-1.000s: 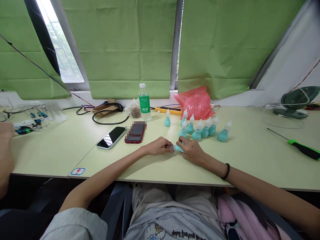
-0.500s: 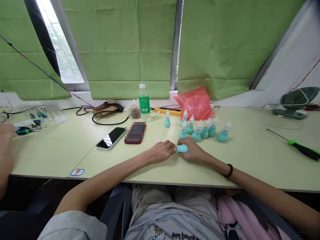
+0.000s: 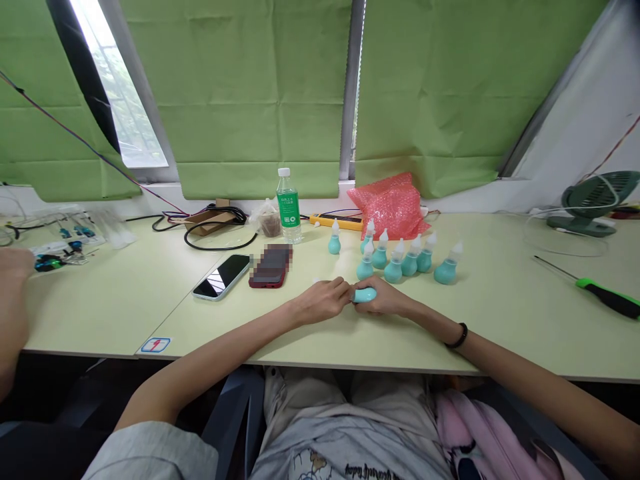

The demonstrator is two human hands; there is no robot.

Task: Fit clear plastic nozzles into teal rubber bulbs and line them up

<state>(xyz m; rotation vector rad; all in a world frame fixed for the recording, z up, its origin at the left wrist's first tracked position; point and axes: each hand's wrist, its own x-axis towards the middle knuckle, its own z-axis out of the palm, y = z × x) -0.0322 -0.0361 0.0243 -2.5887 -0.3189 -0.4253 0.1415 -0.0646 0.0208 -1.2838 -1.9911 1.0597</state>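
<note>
Near the table's front edge, my right hand (image 3: pixel 383 297) is closed round the teal bulb of a nasal aspirator (image 3: pixel 366 295), which lies sideways. My left hand (image 3: pixel 327 299) pinches its tip end, and the fingers hide most of that tip. Both hands almost meet at the join. Behind my right hand stand several more bulb aspirators (image 3: pixel 393 270), teal below with clear pointed tips. One aspirator (image 3: pixel 335 241) is set apart on the left, and another (image 3: pixel 447 270) leans slightly on the right.
Left of my hands lie a phone (image 3: pixel 223 277) and a dark red phone (image 3: pixel 279 257). Behind are a water bottle (image 3: pixel 289 207), a yellow tool (image 3: pixel 335 222) and red bubble wrap (image 3: pixel 390 207). A screwdriver (image 3: pixel 600 293) lies right. Another person's hand (image 3: pixel 14 307) shows at far left.
My hands have shifted slightly, and the fingers sit closer together, covering more of the aspirator's tip end. The standing aspirators have not moved.
</note>
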